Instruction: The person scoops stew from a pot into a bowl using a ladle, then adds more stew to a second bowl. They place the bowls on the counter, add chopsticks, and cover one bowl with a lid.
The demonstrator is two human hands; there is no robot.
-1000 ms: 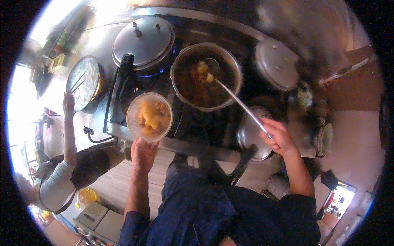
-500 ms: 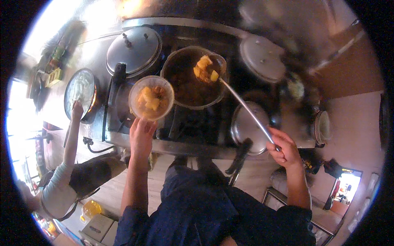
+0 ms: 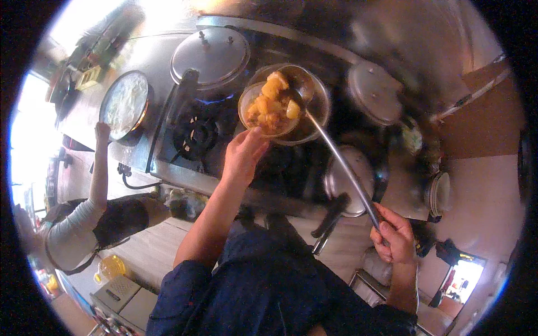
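Note:
My left hand (image 3: 242,154) holds a clear round container (image 3: 268,109) filled with yellow-orange chunks of food, raised over the rim of a large steel cooking pot (image 3: 314,112) on the stove. My right hand (image 3: 395,235) grips the end of a long metal ladle (image 3: 336,162). The ladle's bowl carries more yellow chunks and sits right above the container's far edge.
A lidded pressure cooker (image 3: 210,56) stands over a lit blue flame, with a bare burner (image 3: 196,131) in front. Steel lids (image 3: 372,92) and a pan (image 3: 350,182) lie right. Another person (image 3: 92,218) at left touches a lidded pan (image 3: 124,103).
My left hand has brought the container to the right, over the pot's rim. The ladle's bowl has risen out of the pot and now meets the container. The view shifted.

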